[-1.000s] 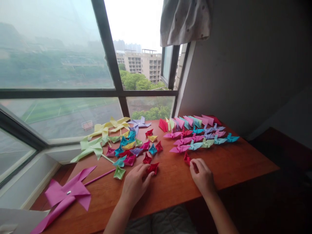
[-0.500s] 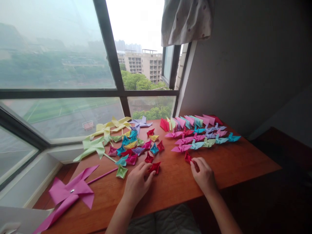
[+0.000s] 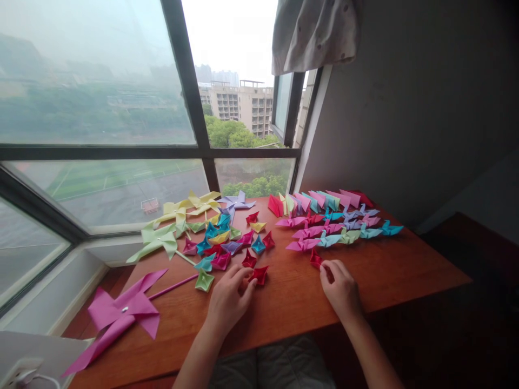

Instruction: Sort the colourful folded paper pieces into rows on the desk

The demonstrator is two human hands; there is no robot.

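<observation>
On the brown table, my left hand (image 3: 232, 294) is beside a red paper boat (image 3: 260, 275), its thumb and fingers curved apart at the boat's left end. My right hand (image 3: 339, 283) pinches the lower edge of a smaller red paper boat (image 3: 315, 259) with thumb and forefinger. Another red boat (image 3: 248, 259) lies just beyond my left fingertips. Left of that hand sits a green boat (image 3: 204, 280). Several boats in blue, yellow, purple and pink are clustered farther back. Rows of folded paper cranes (image 3: 330, 239) stand beyond my right hand.
A large pink pinwheel (image 3: 125, 310) lies at the table's left edge, with green (image 3: 159, 241) and yellow (image 3: 203, 202) ones behind it. More folded paper (image 3: 320, 200) lines the back right. Window panes and a grey wall border the table (image 3: 421, 270).
The view has shifted slightly, moving the scene a little right and up. My left fingers have drawn slightly away from the red boat, showing more of it. My right hand keeps its pinch.
</observation>
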